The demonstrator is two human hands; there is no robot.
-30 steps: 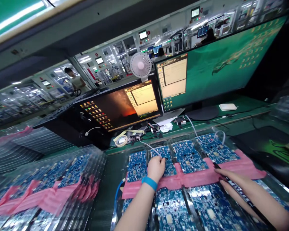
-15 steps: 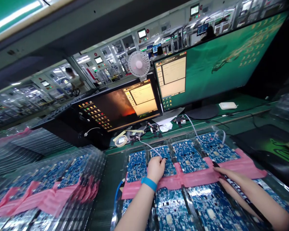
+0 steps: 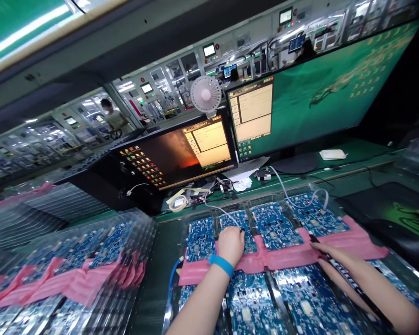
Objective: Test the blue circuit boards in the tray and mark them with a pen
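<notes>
My left hand point(image 3: 231, 244), with a blue band at the wrist, is curled closed over the second blue circuit board point(image 3: 246, 223) of the back row. A thin pale cable point(image 3: 223, 211) runs into its fingertips, and its plug end is hidden there. My right hand point(image 3: 335, 263) is closed on a long black pen-like stick point(image 3: 349, 279) with white markings. The stick's tip is at the pink strip point(image 3: 286, 257) that crosses the clear tray between the two rows of boards. Another cable point(image 3: 284, 188) reaches the far-right board point(image 3: 312, 214).
Stacked trays of boards point(image 3: 101, 251) stand at left. Behind are two monitors point(image 3: 181, 153) point(image 3: 317, 93), a small fan point(image 3: 206, 94), a tape roll point(image 3: 178, 203) and loose adapters point(image 3: 226, 186). A black mat point(image 3: 373, 204) lies at right. People are in the background.
My left hand has shifted slightly right over the same board, its fingers still curled at the cable end. My right hand and the stick stay nearly in place. The view has tilted a little.
</notes>
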